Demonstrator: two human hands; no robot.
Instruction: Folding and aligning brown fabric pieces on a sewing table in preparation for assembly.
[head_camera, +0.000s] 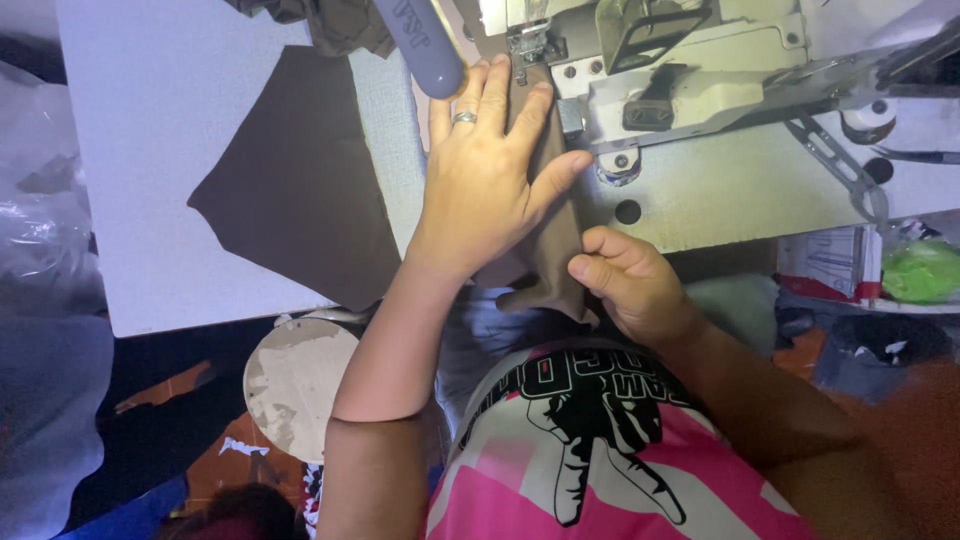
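hands pressing a brown strip at the sewing machine

a pale tabletop (160, 200) is seen left of the sewing machine (720, 90), whose white body fills the upper right of the view. on the tabletop, well left of the machine, a dark brown cut piece of fabric (300, 190) is laid flat, with one corner hanging past the near edge. a round tan stool seat (295, 375) is seen below that edge, far down and left of the machine.

a narrow tan-brown fabric strip (555, 250) is stretched from the machine's presser foot (528, 45) down toward the person's body, along the machine's left side. the left hand (490, 180) is laid flat on the strip just below the presser foot, its fingers (495, 95) spread apart and pressed down on the cloth, with a ring (465, 117) worn on one of them. the right hand (630, 280) is held at the lower end of the strip, below the machine's near edge, its fingers curled together and pinched on the strip's edge.

a grey rounded handle (420, 45) is seen just left of the presser foot, touching or just above the left fingertips; which cannot be told. a green object (920, 270) lies beyond the machine's right end.
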